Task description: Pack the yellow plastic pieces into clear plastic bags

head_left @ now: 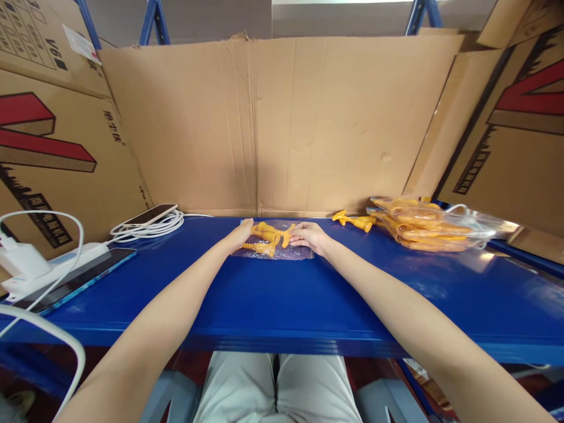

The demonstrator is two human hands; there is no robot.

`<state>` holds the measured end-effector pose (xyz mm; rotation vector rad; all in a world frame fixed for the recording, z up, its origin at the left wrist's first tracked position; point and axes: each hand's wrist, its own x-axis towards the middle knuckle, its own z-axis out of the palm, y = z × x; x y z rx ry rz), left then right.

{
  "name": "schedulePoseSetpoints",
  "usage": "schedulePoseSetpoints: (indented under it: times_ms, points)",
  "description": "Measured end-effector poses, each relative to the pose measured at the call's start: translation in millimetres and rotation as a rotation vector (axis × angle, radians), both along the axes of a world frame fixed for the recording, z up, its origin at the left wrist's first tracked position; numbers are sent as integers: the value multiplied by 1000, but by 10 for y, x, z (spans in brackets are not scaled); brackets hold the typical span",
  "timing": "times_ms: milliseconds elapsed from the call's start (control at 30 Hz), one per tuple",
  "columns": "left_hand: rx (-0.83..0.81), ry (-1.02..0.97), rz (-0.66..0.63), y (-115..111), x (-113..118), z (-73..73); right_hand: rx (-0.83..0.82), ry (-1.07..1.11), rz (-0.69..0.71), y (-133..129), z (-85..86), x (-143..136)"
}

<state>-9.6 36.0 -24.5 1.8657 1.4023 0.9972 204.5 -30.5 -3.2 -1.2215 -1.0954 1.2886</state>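
Note:
A clear plastic bag (288,253) lies on the blue table near its back edge, with several orange-yellow plastic pieces (264,235) in or on it. At the bag's left side, my left hand (241,234) is closed on its edge, beside the pieces. From the right, my right hand (311,236) has its fingers pinched at the end of one orange piece, over the bag. Whether that piece is inside the plastic cannot be made out.
At the back right lie a loose orange piece (355,221) and a pile of bagged orange pieces (423,226). On the left are a coiled white cable (152,229), a phone (83,279) and a white power strip (61,270). Cardboard (343,123) walls the back.

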Motion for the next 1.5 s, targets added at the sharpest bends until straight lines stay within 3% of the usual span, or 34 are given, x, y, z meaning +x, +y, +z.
schedulePoseSetpoints:
  times_ms: [133, 367, 533, 667, 900, 1000, 1300, 1500]
  points:
    - [-43, 32, 72, 30, -32, -26, 22, -7, -9, -3, -29, -36]
    - [-14, 20, 46, -8, -27, 18, 69, 71, -58, 57, -126, -46]
    - [125, 229, 91, -108, 3, 92, 130, -32, -41, 125, -186, -43]
    - [138, 365, 61, -161, 38, 106, 207, -144, -39, 106, -185, -41]
    - [161, 533, -5, -160, 70, 70, 62, -39, 367, -3, -110, -22]
    - [198, 550, -31, -179, 71, 77, 40, -92, 440, 10, -118, -26]
    - [400, 600, -122, -190, 44, 123, 73, 4, 324, -4, -103, -40]
    - [423, 581, -178, -217, 71, 152, 42, -27, 342, -24, -80, -34]
